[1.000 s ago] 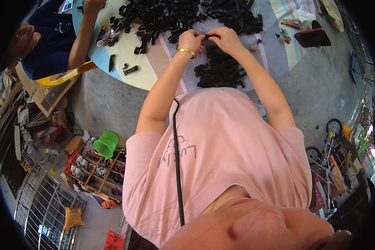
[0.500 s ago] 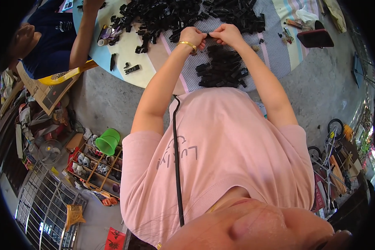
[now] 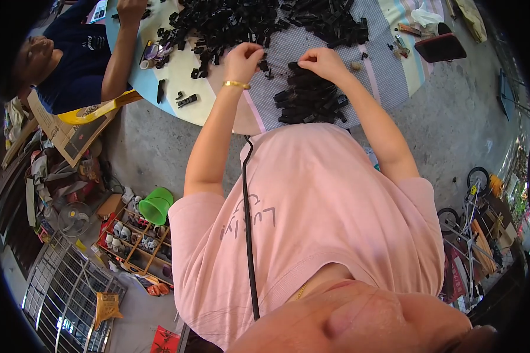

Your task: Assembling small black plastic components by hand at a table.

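My left hand (image 3: 243,62) is closed in a loose pinch at the edge of the big heap of small black plastic parts (image 3: 229,26). A small black piece (image 3: 263,66) shows right by its fingertips; whether it is held, I cannot tell. To the right, my right hand (image 3: 325,63) pinches thumb and forefinger together just above the far end of a nearer pile of black clip-like pieces (image 3: 312,99). Anything between those fingertips is too small to make out. The two hands are well apart.
A phone-like dark red slab (image 3: 440,47) stands at the table's right, near a white tissue (image 3: 425,15). Loose black pieces (image 3: 187,100) lie at the left edge. A co-worker's arm (image 3: 121,56) reaches over the table at far left. A black cord (image 3: 247,206) hangs down my shirt.
My hands were together over the table, fingertips meeting at a small dark piece. They have since parted: the left moved left to the heap, the right slightly nearer the close pile.
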Action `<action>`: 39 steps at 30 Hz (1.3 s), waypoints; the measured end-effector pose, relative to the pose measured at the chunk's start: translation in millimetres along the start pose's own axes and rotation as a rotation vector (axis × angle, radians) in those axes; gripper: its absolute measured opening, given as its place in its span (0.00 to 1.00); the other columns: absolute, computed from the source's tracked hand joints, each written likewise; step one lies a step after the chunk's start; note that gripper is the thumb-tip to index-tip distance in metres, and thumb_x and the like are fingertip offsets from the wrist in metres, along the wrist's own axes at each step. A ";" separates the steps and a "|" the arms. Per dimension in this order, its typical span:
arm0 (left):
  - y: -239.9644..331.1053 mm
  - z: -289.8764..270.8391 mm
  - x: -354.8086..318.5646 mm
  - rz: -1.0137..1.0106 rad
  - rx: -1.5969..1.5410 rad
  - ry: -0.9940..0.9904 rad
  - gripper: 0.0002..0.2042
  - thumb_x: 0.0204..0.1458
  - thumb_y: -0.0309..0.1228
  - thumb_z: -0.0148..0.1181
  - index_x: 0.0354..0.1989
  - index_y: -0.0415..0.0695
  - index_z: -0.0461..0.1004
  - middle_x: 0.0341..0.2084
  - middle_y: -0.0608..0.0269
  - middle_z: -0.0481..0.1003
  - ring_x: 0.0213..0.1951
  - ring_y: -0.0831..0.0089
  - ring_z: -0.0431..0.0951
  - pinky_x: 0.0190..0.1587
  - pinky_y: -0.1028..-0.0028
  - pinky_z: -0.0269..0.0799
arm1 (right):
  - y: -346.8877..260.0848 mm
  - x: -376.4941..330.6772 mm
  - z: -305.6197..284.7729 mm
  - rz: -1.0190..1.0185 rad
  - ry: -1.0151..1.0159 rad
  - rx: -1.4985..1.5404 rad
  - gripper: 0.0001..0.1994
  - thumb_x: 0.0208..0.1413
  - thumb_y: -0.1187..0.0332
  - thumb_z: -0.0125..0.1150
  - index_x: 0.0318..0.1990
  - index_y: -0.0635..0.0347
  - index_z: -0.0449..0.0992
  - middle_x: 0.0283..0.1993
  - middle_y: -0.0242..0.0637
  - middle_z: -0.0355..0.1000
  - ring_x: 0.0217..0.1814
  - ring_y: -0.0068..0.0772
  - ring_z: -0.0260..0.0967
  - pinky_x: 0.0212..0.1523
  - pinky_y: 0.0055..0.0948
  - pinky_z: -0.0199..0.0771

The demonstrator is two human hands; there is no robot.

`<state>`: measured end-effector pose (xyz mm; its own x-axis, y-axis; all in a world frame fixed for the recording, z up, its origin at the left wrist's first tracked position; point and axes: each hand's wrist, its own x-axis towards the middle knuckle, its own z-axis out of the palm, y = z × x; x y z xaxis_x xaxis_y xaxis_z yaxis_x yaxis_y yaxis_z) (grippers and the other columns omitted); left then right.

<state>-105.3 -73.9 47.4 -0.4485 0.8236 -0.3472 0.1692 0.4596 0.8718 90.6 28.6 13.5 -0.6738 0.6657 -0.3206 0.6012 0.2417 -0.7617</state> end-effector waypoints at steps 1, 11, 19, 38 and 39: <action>-7.6 -4.1 -5.9 0.068 0.251 0.096 0.10 0.41 0.32 0.61 0.28 0.38 0.75 0.20 0.59 0.75 0.22 0.70 0.75 0.24 0.74 0.69 | -3.5 -4.6 -1.6 -0.016 -0.022 -0.055 0.10 0.41 0.59 0.61 0.29 0.51 0.78 0.28 0.33 0.74 0.31 0.32 0.71 0.32 0.28 0.70; -21.3 44.0 -14.0 0.330 0.795 0.175 0.05 0.42 0.28 0.54 0.27 0.40 0.69 0.26 0.54 0.71 0.28 0.56 0.73 0.32 0.62 0.70 | 15.5 -9.2 -31.8 -0.246 0.583 -0.397 0.07 0.44 0.70 0.55 0.34 0.53 0.75 0.30 0.35 0.69 0.31 0.40 0.69 0.32 0.34 0.70; -16.2 76.1 19.6 0.738 0.453 0.167 0.04 0.41 0.26 0.56 0.26 0.43 0.68 0.24 0.57 0.69 0.27 0.59 0.71 0.30 0.66 0.69 | 28.4 -8.9 -46.5 -0.288 0.412 -0.620 0.08 0.44 0.72 0.55 0.34 0.54 0.74 0.36 0.30 0.65 0.41 0.33 0.64 0.37 0.32 0.71; -15.1 73.9 20.4 0.390 0.250 0.123 0.09 0.40 0.19 0.53 0.32 0.41 0.73 0.26 0.58 0.73 0.28 0.67 0.75 0.32 0.72 0.72 | -2.6 4.8 -8.9 -0.220 0.131 0.100 0.12 0.47 0.67 0.57 0.38 0.62 0.73 0.33 0.37 0.72 0.32 0.33 0.70 0.33 0.26 0.69; -16.2 74.1 20.1 0.388 0.250 0.125 0.09 0.40 0.19 0.53 0.32 0.41 0.73 0.26 0.58 0.73 0.28 0.67 0.75 0.32 0.72 0.72 | 0.2 7.6 -6.5 -0.312 0.173 -0.055 0.12 0.46 0.66 0.56 0.38 0.61 0.73 0.33 0.37 0.72 0.33 0.34 0.69 0.34 0.27 0.69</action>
<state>-52.1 -40.2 0.7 -0.4100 0.9110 0.0455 0.5446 0.2044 0.8134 88.4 38.3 14.5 -0.7489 0.6621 0.0261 0.4035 0.4868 -0.7747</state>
